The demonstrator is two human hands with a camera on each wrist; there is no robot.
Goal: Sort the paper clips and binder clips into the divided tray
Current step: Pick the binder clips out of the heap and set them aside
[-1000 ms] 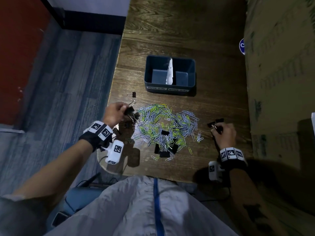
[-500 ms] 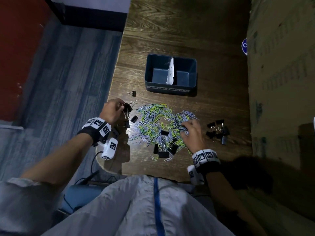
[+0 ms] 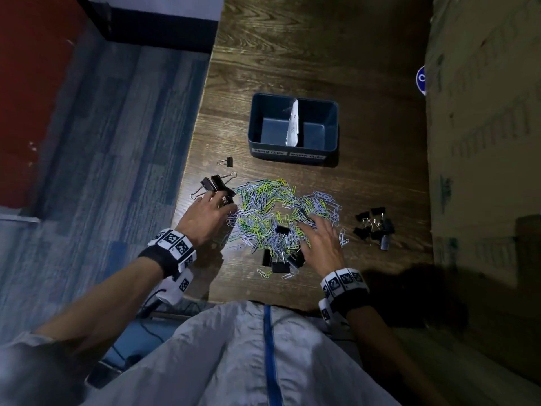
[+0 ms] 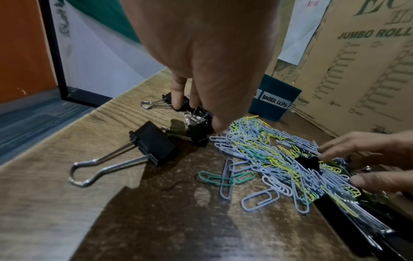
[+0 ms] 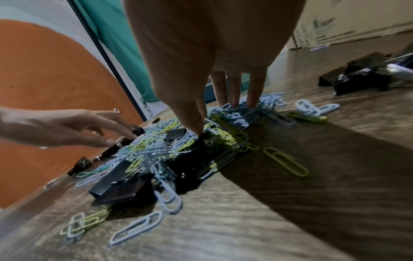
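A dark blue divided tray (image 3: 293, 97) stands at the back, labelled for paper clips on the left and binder clips on the right; both halves look empty. In front of it lies a pile of blue, green and yellow paper clips (image 3: 265, 209) with black binder clips (image 3: 281, 266) mixed in. My left hand (image 3: 222, 202) reaches to the pile's left edge, its fingertips (image 4: 178, 104) resting on black binder clips (image 4: 154, 143). My right hand (image 3: 307, 227) is spread over the pile's right part, fingers straight down on the clips (image 5: 232, 100) and thumb on a black binder clip (image 5: 202, 139).
A group of several black binder clips (image 3: 374, 227) lies apart at the right. One small binder clip (image 3: 227, 162) sits alone near the table's left edge (image 3: 187, 183). Cardboard boxes (image 3: 483, 142) wall off the right side. The floor drops away at the left.
My right hand left the binder clips at the right and moved left onto the paper clip pile. My left hand set its binder clip down by the pile's left edge and drew back slightly.
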